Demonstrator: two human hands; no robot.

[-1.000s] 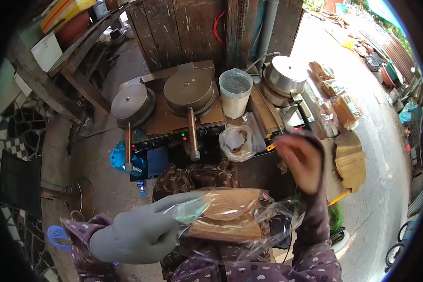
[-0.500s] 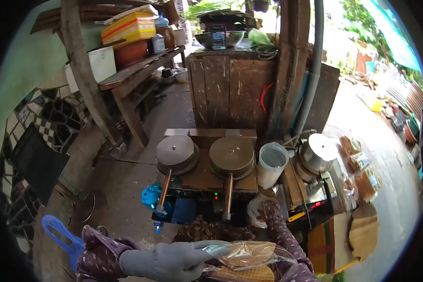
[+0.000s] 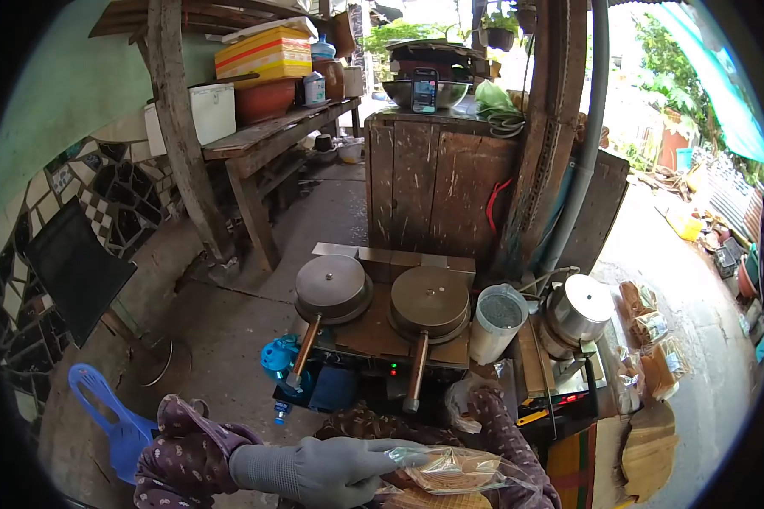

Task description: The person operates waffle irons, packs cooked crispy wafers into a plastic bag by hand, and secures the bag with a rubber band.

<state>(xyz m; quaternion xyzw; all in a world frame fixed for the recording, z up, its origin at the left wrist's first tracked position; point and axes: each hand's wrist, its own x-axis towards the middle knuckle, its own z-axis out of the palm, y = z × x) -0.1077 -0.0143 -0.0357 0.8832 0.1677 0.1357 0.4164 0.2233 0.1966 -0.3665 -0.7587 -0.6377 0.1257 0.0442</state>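
My left hand (image 3: 327, 468), in a grey glove, grips the edge of a clear plastic bag (image 3: 450, 471) at the bottom centre. Flat brown wafers (image 3: 463, 475) with a ridged pattern lie inside it. My right arm, in a purple patterned sleeve (image 3: 508, 433), reaches forward to a small clear bag (image 3: 462, 403) below the white bucket (image 3: 498, 322); the right hand itself is hidden in or behind that bag. Two round lidded pans (image 3: 331, 282) with copper-coloured handles sit side by side on the stove (image 3: 365, 339).
A metal pot (image 3: 581, 305) stands right of the bucket, with wrapped packs (image 3: 654, 360) beyond it. A blue plastic chair (image 3: 119, 424) is at the lower left. Ahead are a wooden cabinet (image 3: 441, 182) and a bench (image 3: 289, 131).
The view has tilted up, showing more of the yard. My right hand has gone from raised in the air down into the small bag. My left hand still holds the wafer bag.
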